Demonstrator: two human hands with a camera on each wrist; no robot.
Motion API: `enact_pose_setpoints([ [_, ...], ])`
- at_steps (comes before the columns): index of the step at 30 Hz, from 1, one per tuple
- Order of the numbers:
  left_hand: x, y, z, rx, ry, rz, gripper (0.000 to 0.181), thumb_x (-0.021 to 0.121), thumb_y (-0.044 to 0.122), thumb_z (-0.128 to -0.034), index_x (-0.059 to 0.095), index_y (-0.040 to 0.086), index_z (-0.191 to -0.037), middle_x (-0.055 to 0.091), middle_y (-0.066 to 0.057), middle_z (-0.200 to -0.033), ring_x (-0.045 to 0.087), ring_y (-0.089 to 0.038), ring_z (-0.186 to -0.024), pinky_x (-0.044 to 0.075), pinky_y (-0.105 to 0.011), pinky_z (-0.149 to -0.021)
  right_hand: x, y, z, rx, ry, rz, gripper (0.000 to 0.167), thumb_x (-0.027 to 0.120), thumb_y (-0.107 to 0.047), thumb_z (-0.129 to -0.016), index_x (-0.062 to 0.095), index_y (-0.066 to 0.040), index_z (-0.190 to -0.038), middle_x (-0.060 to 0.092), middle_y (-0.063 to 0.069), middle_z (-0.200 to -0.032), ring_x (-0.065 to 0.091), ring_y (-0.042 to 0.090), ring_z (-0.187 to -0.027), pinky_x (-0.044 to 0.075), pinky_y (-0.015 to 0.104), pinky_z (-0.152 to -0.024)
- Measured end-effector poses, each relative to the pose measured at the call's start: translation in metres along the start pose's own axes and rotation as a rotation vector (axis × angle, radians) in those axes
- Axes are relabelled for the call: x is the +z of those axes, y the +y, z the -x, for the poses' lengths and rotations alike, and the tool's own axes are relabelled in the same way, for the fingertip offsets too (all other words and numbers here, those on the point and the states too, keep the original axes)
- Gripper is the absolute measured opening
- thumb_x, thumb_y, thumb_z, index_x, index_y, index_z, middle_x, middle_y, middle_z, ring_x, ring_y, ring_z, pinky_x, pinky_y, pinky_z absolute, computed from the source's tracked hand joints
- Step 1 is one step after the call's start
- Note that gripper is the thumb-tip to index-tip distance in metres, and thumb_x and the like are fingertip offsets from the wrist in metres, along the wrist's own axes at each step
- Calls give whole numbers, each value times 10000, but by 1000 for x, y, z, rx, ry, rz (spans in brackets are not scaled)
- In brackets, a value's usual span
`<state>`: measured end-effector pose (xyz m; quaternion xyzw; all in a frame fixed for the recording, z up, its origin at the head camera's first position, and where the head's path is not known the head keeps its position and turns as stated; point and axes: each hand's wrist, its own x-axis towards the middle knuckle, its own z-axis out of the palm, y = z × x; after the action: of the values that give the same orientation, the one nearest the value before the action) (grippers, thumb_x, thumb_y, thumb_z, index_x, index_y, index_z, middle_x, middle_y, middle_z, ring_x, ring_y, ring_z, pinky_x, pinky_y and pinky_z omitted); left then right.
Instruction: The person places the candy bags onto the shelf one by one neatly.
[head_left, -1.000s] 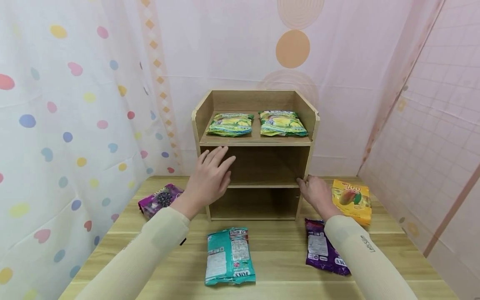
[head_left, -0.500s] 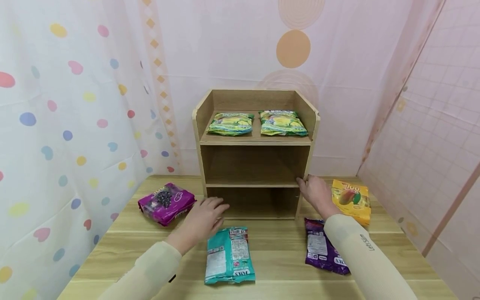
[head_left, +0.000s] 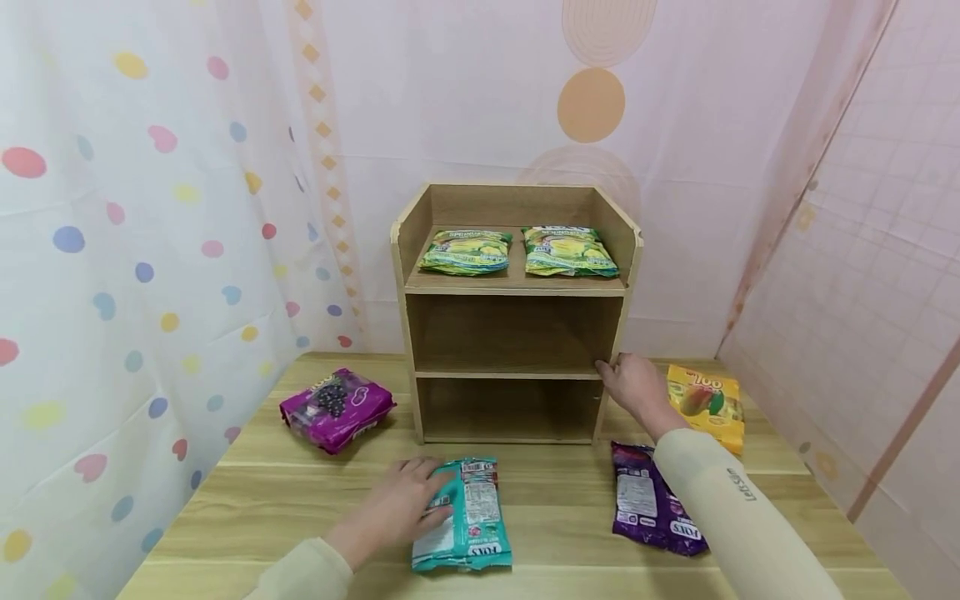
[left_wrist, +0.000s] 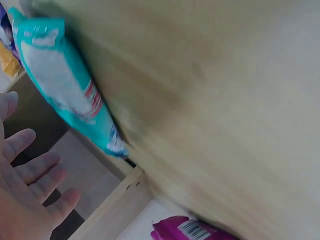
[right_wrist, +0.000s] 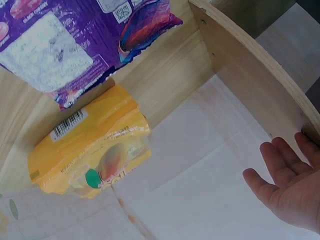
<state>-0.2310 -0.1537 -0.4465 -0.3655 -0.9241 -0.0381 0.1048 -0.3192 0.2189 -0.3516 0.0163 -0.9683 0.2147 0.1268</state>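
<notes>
A teal candy bag (head_left: 480, 510) lies flat on the table in front of a small wooden shelf (head_left: 517, 291). My left hand (head_left: 397, 504) hovers over the bag's left side in the head view. Its fingers are loosely spread, and the left wrist view shows a gap between them and the teal bag (left_wrist: 70, 82). At the shelf's right side panel, my right hand (head_left: 636, 388) pinches the front edge, thumb on the inner side. In the right wrist view, the fingers of my right hand (right_wrist: 292, 192) lie along the panel's outer face.
Two green-yellow bags (head_left: 467, 252) lie on the top shelf. A purple grape bag (head_left: 337, 410) is left of the shelf. To the right are a dark purple bag (head_left: 643, 500), partly under my right forearm, and a yellow mango bag (head_left: 705, 404). Patterned curtains (head_left: 480, 92) surround the table.
My left hand has come down from the middle compartment's front to the teal bag, uncovering the grape bag. My right hand has stayed on the side panel.
</notes>
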Motion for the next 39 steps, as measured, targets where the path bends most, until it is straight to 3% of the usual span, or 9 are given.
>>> enact_pose_setpoints([
  [10, 13, 15, 17, -89, -186, 69, 827, 478, 755, -870, 533, 142, -1422, 485, -175, -1448, 455, -384, -1324, 392, -602, -1015, 1, 3, 1, -11, 1, -13, 434, 492, -360, -1016, 498, -78, -686, 518, 80, -657, 524, 253, -627, 405, 364, -549],
  [15, 20, 19, 22, -102, -209, 87, 890, 481, 787, -842, 504, 128, -1441, 465, -185, -1464, 447, -400, -1327, 387, -613, -1011, 3, 1, 2, -17, -4, -25, 451, 495, -385, -1012, 501, -72, -687, 505, 74, -646, 507, 239, -607, 390, 343, -530],
  [22, 28, 30, 20, -148, -316, 165, 1033, 516, 806, -810, 355, 75, -1522, 307, -227, -1560, 323, -412, -1412, 363, -623, -1028, 6, 4, 2, -13, 26, -23, 433, 484, -377, -1011, 552, -36, -753, 578, 132, -730, 550, 287, -691, 427, 399, -594],
  [25, 29, 33, 18, -117, -293, 125, 934, 544, 714, -875, 366, 54, -1512, 324, -244, -1547, 344, -421, -1399, 390, -613, -1008, 6, 4, 2, -10, 31, -21, 423, 482, -369, -1012, 586, -14, -806, 621, 168, -800, 578, 313, -747, 450, 434, -636],
  [30, 29, 35, 16, -55, -216, 14, 693, 560, 504, -974, 433, 42, -1475, 419, -250, -1485, 444, -410, -1332, 443, -555, -982, 6, 4, 2, -15, 25, -25, 422, 480, -362, -1014, 557, -28, -769, 596, 155, -758, 569, 306, -725, 440, 426, -628],
  [39, 27, 35, 14, -24, -142, -59, 538, 499, 387, -1030, 497, 30, -1432, 497, -244, -1422, 527, -384, -1265, 489, -497, -945, 6, 4, 2, -15, 38, -49, 410, 499, -355, -1006, 551, -44, -745, 571, 108, -689, 542, 281, -670, 428, 398, -600],
])
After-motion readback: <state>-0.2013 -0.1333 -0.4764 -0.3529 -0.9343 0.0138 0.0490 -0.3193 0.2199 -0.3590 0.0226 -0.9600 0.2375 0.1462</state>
